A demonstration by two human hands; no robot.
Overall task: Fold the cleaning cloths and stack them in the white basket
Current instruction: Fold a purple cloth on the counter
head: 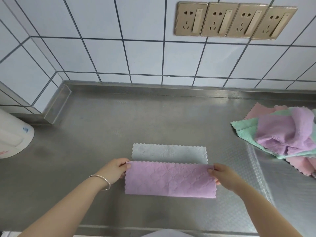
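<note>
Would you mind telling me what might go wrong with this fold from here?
The purple cloth is held only at its far corners by the left hand and right hand, so a light grip might let the fold skew. It may also drag the grey-blue cloth beside it. The loose pile at the counter's right could slide.
</note>
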